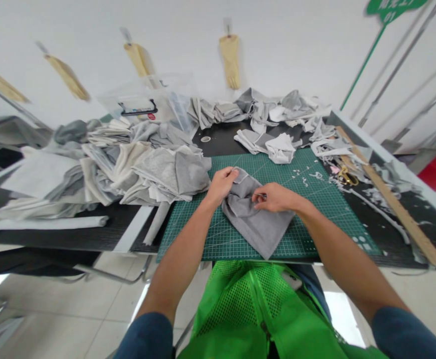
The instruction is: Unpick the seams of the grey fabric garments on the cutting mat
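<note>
A piece of grey cloth (266,232) lies partly bunched on the green cutting mat (191,229), one corner hanging towards my body. My left hand (223,183) is closed on the cloth's upper left edge, where a pale strip shows along the border. Over the middle of the cloth, my right hand (273,197) is closed with fingers curled. A small thin glint, perhaps metal, shows at its fingertips, too small to name. Just beyond the cloth lie more folded grey and white pieces (281,147).
Heaped grey and white cloth (173,169) covers the table to the left. A clear plastic box (139,99) stands behind it. On the right are a long wooden ruler (393,199), gold-handled scissors (347,177) and scattered scraps. Yellow gloves (230,60) hang on the wall.
</note>
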Demonstrator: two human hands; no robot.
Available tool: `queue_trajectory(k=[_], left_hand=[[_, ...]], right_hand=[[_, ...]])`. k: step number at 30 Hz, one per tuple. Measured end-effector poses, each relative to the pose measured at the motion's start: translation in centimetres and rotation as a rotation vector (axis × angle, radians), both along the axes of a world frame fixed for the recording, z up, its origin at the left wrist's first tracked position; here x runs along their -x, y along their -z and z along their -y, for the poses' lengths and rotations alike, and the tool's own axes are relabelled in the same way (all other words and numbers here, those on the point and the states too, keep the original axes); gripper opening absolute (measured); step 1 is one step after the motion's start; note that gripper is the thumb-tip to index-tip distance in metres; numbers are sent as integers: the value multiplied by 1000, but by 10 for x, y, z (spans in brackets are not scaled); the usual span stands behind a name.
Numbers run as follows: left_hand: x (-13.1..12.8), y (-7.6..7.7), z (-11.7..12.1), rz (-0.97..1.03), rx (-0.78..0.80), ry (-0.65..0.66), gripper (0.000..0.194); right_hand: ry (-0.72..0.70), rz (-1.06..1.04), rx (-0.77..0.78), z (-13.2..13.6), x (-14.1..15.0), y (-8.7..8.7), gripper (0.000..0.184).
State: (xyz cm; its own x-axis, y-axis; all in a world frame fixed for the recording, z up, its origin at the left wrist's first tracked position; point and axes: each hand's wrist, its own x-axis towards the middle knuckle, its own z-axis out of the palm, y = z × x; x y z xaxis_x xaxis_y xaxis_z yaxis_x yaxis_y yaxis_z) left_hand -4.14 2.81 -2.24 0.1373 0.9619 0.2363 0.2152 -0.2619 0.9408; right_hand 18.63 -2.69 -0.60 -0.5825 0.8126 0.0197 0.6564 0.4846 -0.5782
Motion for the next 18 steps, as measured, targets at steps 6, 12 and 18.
queue_trajectory(k=[6, 12, 18], left_hand=[[2, 3, -3, 22, 27, 15, 33], [2, 2, -4, 150, 115, 7, 32], [1, 2, -5, 227, 134, 19, 32]], right_hand=[[-8, 55, -75, -6, 2, 9, 10], [572, -62, -336, -20, -21, 6, 33], [312, -11, -179, -15, -17, 1, 14]])
